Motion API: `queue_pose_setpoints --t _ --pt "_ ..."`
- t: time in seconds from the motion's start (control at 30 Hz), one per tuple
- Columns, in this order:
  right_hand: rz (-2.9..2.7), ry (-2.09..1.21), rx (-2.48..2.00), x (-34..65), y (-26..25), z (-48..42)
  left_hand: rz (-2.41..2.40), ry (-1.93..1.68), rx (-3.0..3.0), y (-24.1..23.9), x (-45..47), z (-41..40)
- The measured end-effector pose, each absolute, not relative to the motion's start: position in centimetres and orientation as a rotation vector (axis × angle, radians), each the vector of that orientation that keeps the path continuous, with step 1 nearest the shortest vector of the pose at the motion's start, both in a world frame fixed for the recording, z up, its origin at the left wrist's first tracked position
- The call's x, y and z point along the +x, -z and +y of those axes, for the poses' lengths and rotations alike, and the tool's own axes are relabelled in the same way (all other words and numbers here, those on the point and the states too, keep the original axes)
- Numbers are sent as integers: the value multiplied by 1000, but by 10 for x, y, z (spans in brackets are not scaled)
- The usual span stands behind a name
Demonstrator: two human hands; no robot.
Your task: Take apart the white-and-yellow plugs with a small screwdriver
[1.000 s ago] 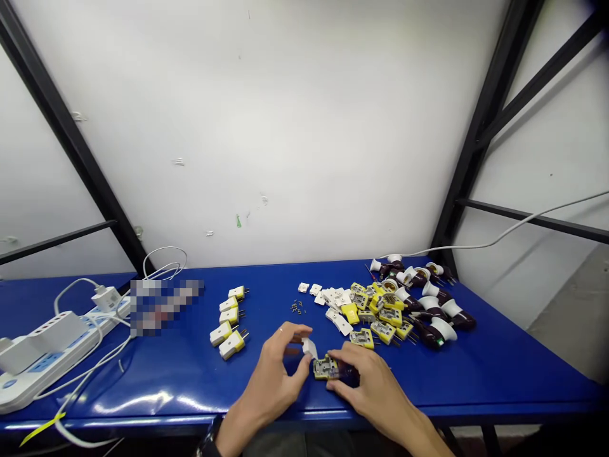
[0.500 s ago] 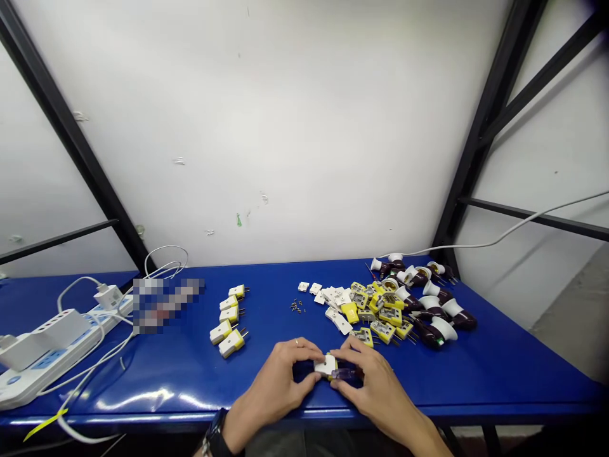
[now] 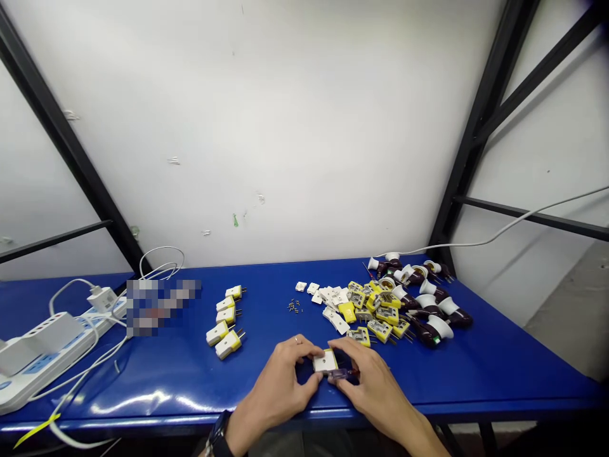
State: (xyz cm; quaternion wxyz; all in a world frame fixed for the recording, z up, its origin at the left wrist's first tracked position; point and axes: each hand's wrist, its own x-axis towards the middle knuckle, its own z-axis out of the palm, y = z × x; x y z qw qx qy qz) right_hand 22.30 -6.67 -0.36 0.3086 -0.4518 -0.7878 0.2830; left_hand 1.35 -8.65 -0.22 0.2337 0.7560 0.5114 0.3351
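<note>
The left hand (image 3: 278, 397) grasps a plug (image 3: 325, 361) from its near side, fingers curled over a white cover that sits on a yellow base, apparently to keep the two halves pressed together. The plug stays low, just above the blue table (image 3: 499, 374), between both hands. The right hand (image 3: 375, 393) closes around a small screwdriver (image 3: 341, 374) with a see-through purple handle, bringing it against the plug's right end; whether its tip meets a screw is hidden.

Left of the plug, a row of assembled white-and-yellow plugs (image 3: 223, 324) lies with the prongs pointing the same way, set apart from the loose parts. Beyond the plug are tiny screws (image 3: 294, 306), loose white covers (image 3: 328, 295), and a heap of yellow bases (image 3: 380, 315). Farther right of it lies a cluster of dark brown-and-white lamp holders (image 3: 431, 311). A power strip (image 3: 47, 352) sits far left of it.
</note>
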Motion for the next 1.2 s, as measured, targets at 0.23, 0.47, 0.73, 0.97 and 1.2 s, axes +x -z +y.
queue_pose_setpoints --t 0.23,0.47,0.73,0.97,1.2 --pt "-2078 -767 -1217 220 4 -68 1332 -929 2129 0 9 -87" --pt "-2084 -770 -1146 220 0 -71 1263 -836 2285 -7 7 -85" --pt "-2115 -743 -1161 218 -5 -74 1270 -771 2348 -16 2 -84" --pt "-1974 -686 -1120 220 -2 -76 1880 -647 2196 -7 -28 -18" --pt "-1931 -635 -1088 221 2 -76 1935 -586 2123 2 -29 14"
